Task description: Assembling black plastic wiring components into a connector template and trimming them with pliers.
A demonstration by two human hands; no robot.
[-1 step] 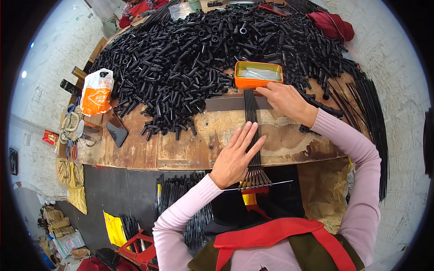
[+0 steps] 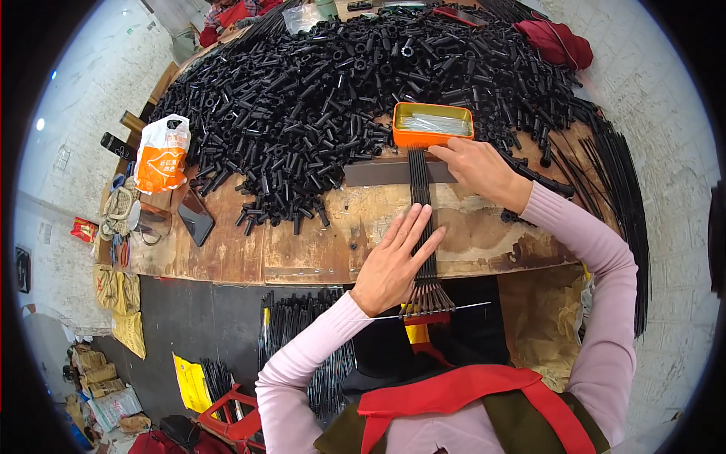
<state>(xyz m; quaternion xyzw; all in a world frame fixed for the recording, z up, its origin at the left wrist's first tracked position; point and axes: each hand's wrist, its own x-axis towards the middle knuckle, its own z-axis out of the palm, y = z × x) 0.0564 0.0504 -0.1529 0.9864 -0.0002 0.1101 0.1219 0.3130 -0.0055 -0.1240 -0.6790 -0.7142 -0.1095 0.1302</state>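
Observation:
A flat row of thin black metal ribs (image 2: 420,181) runs from the table over its front edge. My left hand (image 2: 395,261) lies palm down across them, fingers stretched and apart. A thin silver wire (image 2: 473,306) passes through the jointed near ends of the ribs, below the table edge. My right hand (image 2: 484,172) reaches to their far ends, its fingertips beside the ribs and close to an orange tin (image 2: 431,139); its outer fingers are partly hidden. Short pale wires (image 2: 435,124) lie in the tin. Under the ribs, a dark flat strip (image 2: 370,174) lies crosswise.
A big heap of black plastic tubes (image 2: 302,98) covers the far table. At left are a white-and-orange bag (image 2: 162,155) and a phone (image 2: 196,218). Long black rods (image 2: 616,181) line the right edge. A red stool (image 2: 231,416) stands below left. Another person (image 2: 227,15) sits far left.

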